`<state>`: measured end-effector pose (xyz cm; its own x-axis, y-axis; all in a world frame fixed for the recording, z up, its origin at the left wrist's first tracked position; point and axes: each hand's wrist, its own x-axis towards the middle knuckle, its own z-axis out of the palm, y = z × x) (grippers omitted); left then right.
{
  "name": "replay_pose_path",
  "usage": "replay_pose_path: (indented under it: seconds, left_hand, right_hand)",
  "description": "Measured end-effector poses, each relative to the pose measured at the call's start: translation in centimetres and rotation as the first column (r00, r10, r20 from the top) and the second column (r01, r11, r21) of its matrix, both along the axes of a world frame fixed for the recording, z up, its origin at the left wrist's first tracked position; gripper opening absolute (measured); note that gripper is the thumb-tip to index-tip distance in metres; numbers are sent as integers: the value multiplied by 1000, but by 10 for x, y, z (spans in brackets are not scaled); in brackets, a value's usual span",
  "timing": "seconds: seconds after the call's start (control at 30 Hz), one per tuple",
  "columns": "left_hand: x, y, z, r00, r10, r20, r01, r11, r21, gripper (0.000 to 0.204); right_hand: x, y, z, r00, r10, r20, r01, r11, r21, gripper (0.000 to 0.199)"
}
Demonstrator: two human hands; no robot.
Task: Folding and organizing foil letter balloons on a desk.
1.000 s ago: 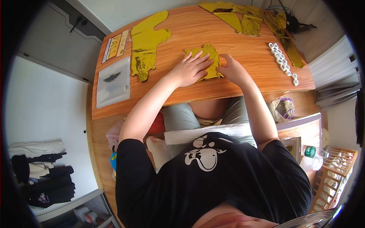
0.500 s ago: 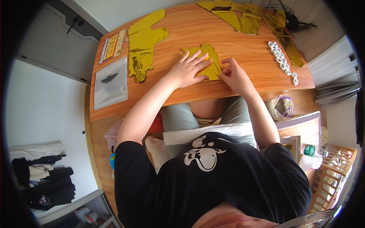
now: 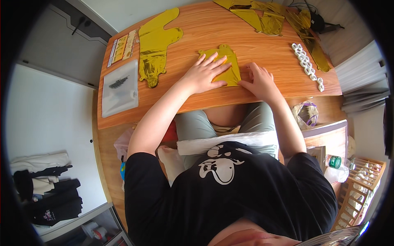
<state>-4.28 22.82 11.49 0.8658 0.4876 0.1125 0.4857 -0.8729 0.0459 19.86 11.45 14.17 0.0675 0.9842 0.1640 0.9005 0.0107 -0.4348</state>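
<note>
A folded sheet of gold foil, probably a deflated balloon (image 3: 232, 74), lies on the wooden table (image 3: 188, 37) in front of me. My left hand (image 3: 200, 77) rests flat across its left part, fingers spread, hiding some of it. At the foil's lower right corner is my right hand (image 3: 261, 84), its thumb tip at or against the corner. The fingers of that hand are raised, loosely curled and apart from the thumb, and nothing shows between them.
A larger flat gold foil balloon (image 3: 154, 39) lies to the left, beside printed cards (image 3: 119, 50) and a clear plastic pouch (image 3: 120, 92). More gold foil (image 3: 271, 22) covers the far right. Several small white ribbon rolls (image 3: 304, 62) line the right side.
My right hand has let go of the foil's lower right corner; its fingers have opened and moved slightly right. The left hand stays flat on the foil.
</note>
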Motion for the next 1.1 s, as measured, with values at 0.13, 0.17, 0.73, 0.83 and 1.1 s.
replay_pose_path:
  seconds: [0.13,0.17,0.73,0.83,1.1]
  left_hand:
    - [2,-2,5,1000,17,-10,-17,1000,-13,72]
    - [1,-3,5,1000,18,-9,-18,1000,-12,72]
    - [-7,-21,27,991,118,-69,-115,992,45,103]
    - [-33,-36,23,979,202,31,-204,976,73,115]
    - [-83,-77,26,970,233,72,-230,972,-43,81]
  right_hand:
    - [-1,32,12,932,255,-257,-230,965,125,49]
    - [-11,38,20,922,335,-195,-297,933,202,49]
    - [-39,56,-25,909,413,52,-417,899,135,74]
    - [-43,59,-27,889,421,179,-438,897,66,75]
    - [-47,56,-22,881,396,259,-417,908,33,75]
